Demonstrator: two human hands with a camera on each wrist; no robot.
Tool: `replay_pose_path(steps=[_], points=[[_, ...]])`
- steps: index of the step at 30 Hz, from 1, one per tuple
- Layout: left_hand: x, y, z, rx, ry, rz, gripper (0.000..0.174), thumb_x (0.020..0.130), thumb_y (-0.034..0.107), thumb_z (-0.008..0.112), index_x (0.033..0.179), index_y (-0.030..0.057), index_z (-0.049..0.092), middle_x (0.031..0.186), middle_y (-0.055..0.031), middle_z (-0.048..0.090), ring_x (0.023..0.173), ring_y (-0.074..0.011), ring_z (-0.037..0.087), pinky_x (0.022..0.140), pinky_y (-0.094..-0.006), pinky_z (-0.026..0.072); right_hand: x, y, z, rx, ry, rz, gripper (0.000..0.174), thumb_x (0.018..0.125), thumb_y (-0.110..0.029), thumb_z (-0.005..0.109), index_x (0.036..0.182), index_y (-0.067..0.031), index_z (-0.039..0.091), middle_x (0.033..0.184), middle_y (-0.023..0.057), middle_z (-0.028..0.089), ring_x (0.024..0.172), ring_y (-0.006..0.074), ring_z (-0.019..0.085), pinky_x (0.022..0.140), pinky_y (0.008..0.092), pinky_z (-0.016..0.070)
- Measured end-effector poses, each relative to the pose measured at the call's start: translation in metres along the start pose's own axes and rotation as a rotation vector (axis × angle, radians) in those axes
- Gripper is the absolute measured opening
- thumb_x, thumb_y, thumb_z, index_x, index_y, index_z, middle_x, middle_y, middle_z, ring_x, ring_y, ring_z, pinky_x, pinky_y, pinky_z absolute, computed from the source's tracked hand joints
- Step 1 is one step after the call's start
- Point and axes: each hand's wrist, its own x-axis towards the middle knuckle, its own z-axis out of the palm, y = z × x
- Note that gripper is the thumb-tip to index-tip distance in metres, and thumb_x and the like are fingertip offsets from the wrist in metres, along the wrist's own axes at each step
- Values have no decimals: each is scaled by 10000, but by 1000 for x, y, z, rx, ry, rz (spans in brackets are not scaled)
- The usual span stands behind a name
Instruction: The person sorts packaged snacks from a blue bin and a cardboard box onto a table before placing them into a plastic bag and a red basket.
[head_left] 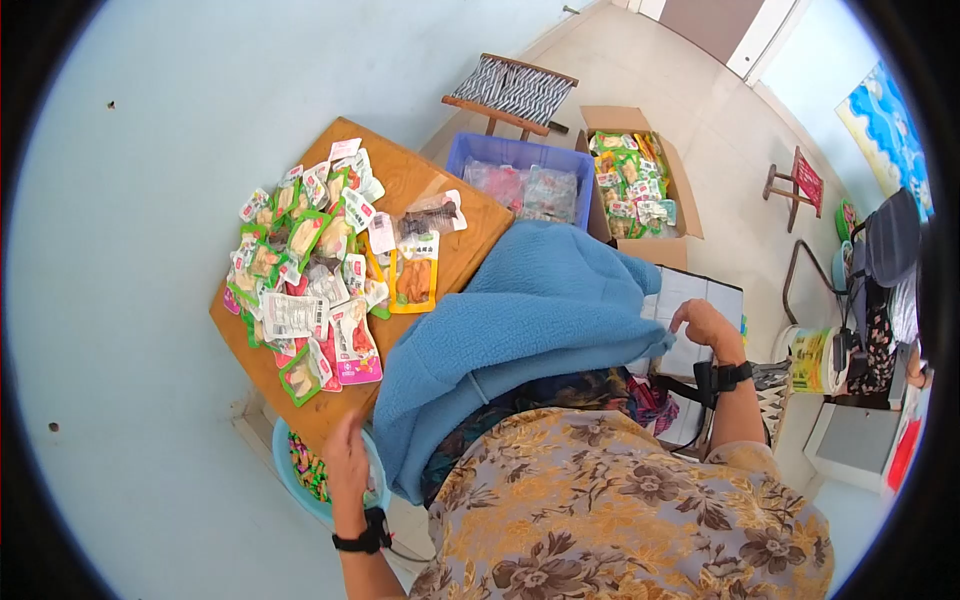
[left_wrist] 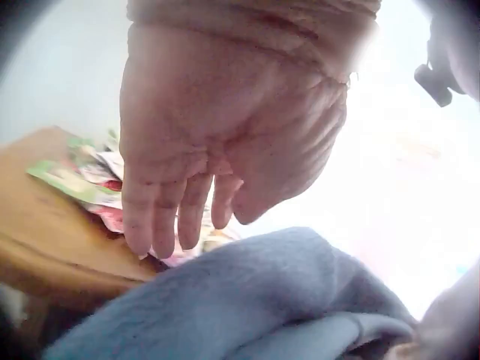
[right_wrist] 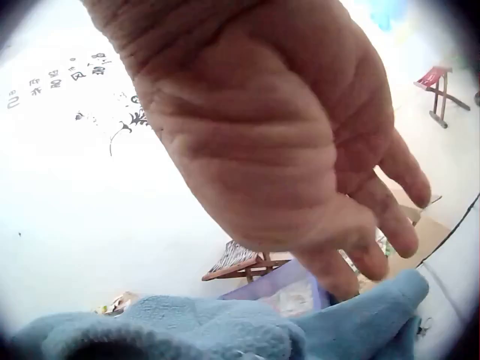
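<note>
A blue fleece cloth lies over the person's lap, reaching up to the wooden table's near edge. My left hand is held beside the table corner, above a light-blue basin, its fingers straight and holding nothing. In the left wrist view the palm shows, with the fleece below the fingertips. My right hand is raised just past the fleece's right end, fingers loosely bent. The right wrist view shows those fingers spread over a peak of the fleece. Many sealed snack packets are heaped on the table.
The light-blue basin holds small colourful wrapped pieces. Beyond the table stand a purple crate with clear bags and a cardboard box of packets. A woven folding stool and a red stool are on the floor.
</note>
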Motion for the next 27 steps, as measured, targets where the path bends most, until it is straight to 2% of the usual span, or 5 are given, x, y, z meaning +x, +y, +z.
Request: replay_pose_path(steps=[6, 12, 19, 25, 27], points=[[74, 90, 73, 122, 28, 527, 400, 905, 218, 657, 1214, -32, 617, 995, -259, 690, 971, -434, 657, 855, -461, 529, 43, -99, -42, 180, 355, -116, 434, 902, -245, 669, 1278, -31, 633, 1169, 208, 688, 994, 337, 668, 906, 397, 522], [41, 106, 100, -137, -787, 433, 443, 857, 368, 719, 1176, 64, 679, 1032, -229, 698, 950, -408, 675, 810, -443, 549, 145, -152, 33, 429, 153, -181, 723, 990, -534, 506, 1507, -40, 401, 1499, 198, 469, 1364, 328, 456, 1126, 408, 376], [21, 69, 83, -315, -825, 141, 470, 891, 373, 689, 1203, 21, 683, 1038, -221, 718, 937, -315, 716, 856, -370, 527, 150, -140, 71, 836, -305, 174, 839, 1001, -679, 290, 1568, -61, 290, 1569, 155, 378, 1429, 312, 370, 1164, 445, 315], [44, 74, 74, -403, -800, 82, 312, 953, 258, 653, 1119, 2, 716, 904, -155, 726, 856, -214, 689, 767, -319, 512, 121, -128, 63, 724, -696, 78, 761, 1006, -614, 415, 1534, -68, 367, 1541, 140, 422, 1393, 267, 419, 1133, 419, 361], [57, 79, 76, -23, -490, 356, 208, 940, 182, 655, 1007, 2, 735, 829, -146, 703, 780, -265, 677, 683, -339, 505, 119, -112, 74, 763, -644, 138, 771, 988, -614, 450, 1519, -58, 389, 1529, 150, 437, 1380, 277, 436, 1129, 422, 369]])
